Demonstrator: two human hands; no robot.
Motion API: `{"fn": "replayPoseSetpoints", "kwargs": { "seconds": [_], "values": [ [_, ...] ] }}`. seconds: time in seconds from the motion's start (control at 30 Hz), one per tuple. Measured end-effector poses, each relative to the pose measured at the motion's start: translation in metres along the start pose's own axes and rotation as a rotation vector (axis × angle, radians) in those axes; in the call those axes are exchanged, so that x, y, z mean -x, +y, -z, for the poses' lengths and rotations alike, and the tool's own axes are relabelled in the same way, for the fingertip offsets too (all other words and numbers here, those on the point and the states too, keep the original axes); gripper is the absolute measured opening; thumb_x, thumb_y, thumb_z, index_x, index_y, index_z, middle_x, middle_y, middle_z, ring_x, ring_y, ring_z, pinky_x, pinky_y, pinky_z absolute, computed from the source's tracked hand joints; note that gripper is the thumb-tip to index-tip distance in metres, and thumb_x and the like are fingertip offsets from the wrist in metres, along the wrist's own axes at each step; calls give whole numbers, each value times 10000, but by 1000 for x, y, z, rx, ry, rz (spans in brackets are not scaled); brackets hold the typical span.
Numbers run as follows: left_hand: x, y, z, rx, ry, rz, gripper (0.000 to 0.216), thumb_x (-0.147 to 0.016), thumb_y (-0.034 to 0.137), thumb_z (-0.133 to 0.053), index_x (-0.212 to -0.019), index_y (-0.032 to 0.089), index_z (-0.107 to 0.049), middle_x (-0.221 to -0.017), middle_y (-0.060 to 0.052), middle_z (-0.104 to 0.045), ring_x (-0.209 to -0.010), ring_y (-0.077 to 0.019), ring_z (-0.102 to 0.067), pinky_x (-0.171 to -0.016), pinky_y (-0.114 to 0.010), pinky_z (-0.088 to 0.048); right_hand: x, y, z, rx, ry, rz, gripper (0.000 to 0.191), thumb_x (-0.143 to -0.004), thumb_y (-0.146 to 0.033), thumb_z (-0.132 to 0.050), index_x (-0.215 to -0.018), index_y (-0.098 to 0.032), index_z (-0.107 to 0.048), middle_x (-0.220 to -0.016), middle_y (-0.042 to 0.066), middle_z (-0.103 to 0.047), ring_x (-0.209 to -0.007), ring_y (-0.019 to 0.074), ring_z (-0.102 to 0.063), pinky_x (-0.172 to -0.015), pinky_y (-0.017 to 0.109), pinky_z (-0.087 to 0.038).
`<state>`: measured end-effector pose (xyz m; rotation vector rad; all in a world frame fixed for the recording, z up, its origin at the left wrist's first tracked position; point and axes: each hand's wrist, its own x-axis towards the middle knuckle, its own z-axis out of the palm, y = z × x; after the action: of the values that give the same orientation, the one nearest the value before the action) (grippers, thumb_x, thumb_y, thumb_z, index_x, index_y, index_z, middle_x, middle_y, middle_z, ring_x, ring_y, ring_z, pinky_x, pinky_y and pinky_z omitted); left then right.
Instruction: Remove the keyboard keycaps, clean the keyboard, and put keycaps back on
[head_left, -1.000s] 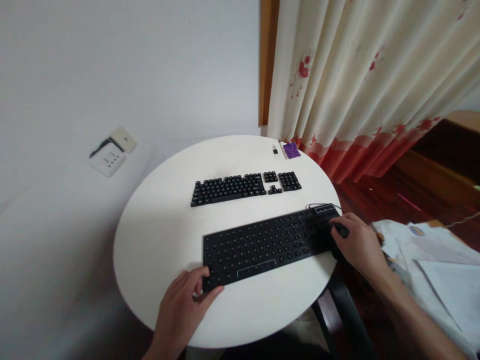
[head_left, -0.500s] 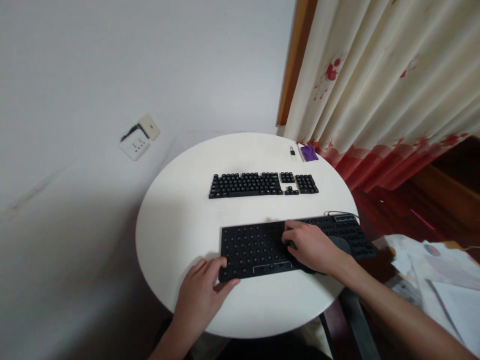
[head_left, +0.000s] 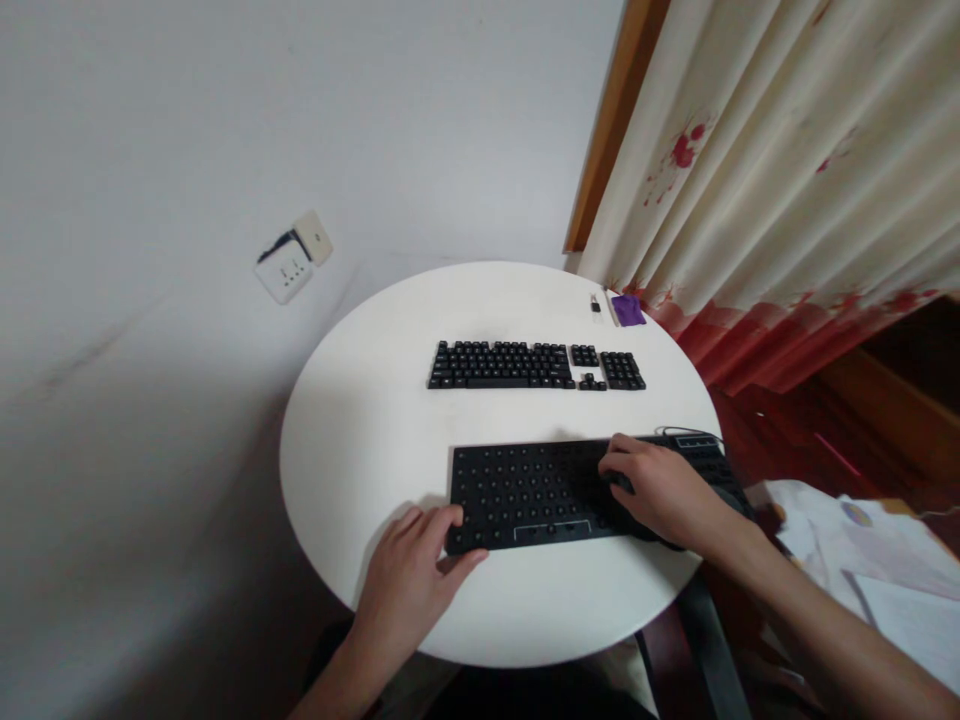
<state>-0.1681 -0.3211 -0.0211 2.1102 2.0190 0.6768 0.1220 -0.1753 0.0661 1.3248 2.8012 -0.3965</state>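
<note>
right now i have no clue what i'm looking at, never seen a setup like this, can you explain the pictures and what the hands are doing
There is no machine here: these are a person's two bare hands, seen by one camera worn on the head, looking forward and down. On the round white table, a black keyboard base lies nearest the person, with rows of small studs bare of caps. Behind it, black keycaps are laid out like a keyboard. A small purple item lies near the far edge. The left hand grips the base's near left corner. The right hand, over the base, holds a dark object, too hidden to name.
</note>
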Motion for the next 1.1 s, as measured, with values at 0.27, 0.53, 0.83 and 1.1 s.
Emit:
{"fn": "replayPoseSetpoints", "kwargs": {
  "seconds": [0.27, 0.53, 0.83, 1.1],
  "values": [
    [-1, 0, 0, -6, 5, 11, 304, -790, 420, -739, -991, 225, -622, -802, -20, -640, -780, -239, -590, -700, -349, -423, 25, -53, -28, -209, -91, 93, 176, -805, -103, -598, -903, -211, -696, -994, 35, -637, -904, 176, -642, -810, 266, -472],
    [0, 1, 0, 11, -7, 31, 308, -782, 410, -755, -983, 223, -616, -818, -20, -637, -801, -249, -591, -713, -354, -429, 28, -34, -32, -121, 135, -172, 242, -874, -103, -505, -1017, -198, -675, -1022, 69, -630, -884, 203, -629, -787, 308, -489],
    [1, 1, 1, 0, -20, 35, 318, -773, 387, -770, -998, 220, -618, -787, -16, -627, -769, -237, -586, -708, -349, -431, 23, -55, -38, -296, 58, 121, 303, -822, -48, -540, -1010, -246, -670, -1038, 24, -616, -926, 174, -621, -820, 284, -493],
    [0, -2, 0, -12, -28, 43, 272, -781, 373, -754, -969, 222, -628, -758, -6, -617, -738, -225, -594, -692, -337, -453, 14, -61, -27, -314, -148, 273, 151, -783, -117, -626, -895, -207, -671, -979, 26, -647, -905, 184, -637, -790, 271, -488]
  ]
}}
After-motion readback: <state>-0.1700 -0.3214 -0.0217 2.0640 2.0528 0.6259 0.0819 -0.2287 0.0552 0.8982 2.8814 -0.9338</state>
